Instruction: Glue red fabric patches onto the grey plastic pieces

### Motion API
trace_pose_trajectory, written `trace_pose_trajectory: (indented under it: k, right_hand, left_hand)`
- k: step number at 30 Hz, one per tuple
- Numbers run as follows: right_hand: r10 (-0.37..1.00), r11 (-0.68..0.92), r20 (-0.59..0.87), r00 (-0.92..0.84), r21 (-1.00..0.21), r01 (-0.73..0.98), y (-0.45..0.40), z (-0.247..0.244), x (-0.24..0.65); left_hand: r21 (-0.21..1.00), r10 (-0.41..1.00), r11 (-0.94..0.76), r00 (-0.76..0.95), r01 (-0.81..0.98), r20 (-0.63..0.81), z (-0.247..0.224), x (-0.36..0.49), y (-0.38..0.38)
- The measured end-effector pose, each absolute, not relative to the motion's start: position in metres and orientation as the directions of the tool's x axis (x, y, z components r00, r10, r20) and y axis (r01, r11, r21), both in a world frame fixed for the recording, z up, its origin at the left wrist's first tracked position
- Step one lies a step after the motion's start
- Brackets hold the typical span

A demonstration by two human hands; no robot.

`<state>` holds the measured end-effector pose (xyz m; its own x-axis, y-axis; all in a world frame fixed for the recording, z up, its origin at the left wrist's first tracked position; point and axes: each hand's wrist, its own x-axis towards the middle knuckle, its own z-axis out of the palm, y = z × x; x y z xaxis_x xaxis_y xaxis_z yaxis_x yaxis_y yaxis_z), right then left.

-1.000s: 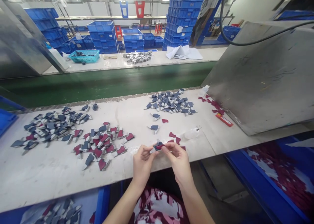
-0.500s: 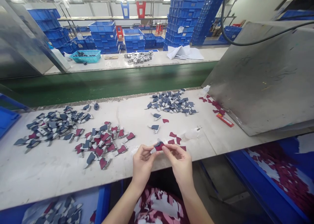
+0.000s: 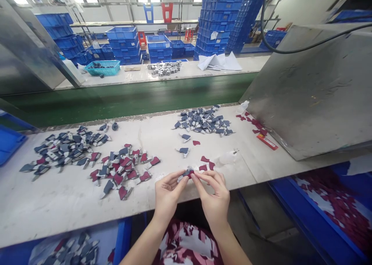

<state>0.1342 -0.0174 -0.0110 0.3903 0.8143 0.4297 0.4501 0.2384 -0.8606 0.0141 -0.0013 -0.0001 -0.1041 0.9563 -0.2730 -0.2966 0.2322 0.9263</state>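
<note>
Two hands, one held piece, three piles cut pieces on bench.

Piles of cut pieces lay at ten and twelve o'clock on the counter, before a conveyor belt, with a tilted metal panel at two o'clock.

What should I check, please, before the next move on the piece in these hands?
1. The grey-and-maroon piece is pinched between the left hand and the right hand: ok.
2. Its maroon and grey parts line up: cannot tell, the hands hide them.
3. The mixed pile of pieces lies apart from the left hand: ok.
4. The loose maroon pieces lie apart from the right hand: cannot tell, they are very close to it.
</note>
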Motion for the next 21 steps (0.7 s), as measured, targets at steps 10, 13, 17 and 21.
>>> trace_pose_trajectory:
  k: [10,13,17,21]
  right_hand:
    - [0.981,0.17,0.171,-0.094,-0.985,-0.02,-0.006,-0.004,0.168]
    - [0.968,0.236,0.24,-0.068,-0.97,-0.064,-0.009,-0.002,0.165]
    - [0.955,0.296,0.297,0.004,-0.953,-0.064,-0.015,0.0,0.157]
    - [0.937,0.346,0.348,0.025,-0.937,0.05,-0.017,0.001,0.156]
  left_hand:
    - [0.922,0.986,0.164,0.025,-0.35,-0.166,0.01,0.006,-0.01]
    - [0.924,0.987,0.158,0.044,-0.348,-0.152,0.011,0.007,-0.013]
    - [0.919,0.982,0.186,0.04,-0.348,-0.184,0.016,0.008,-0.016]
    - [0.921,0.979,0.197,0.013,-0.336,-0.204,0.028,0.01,-0.015]
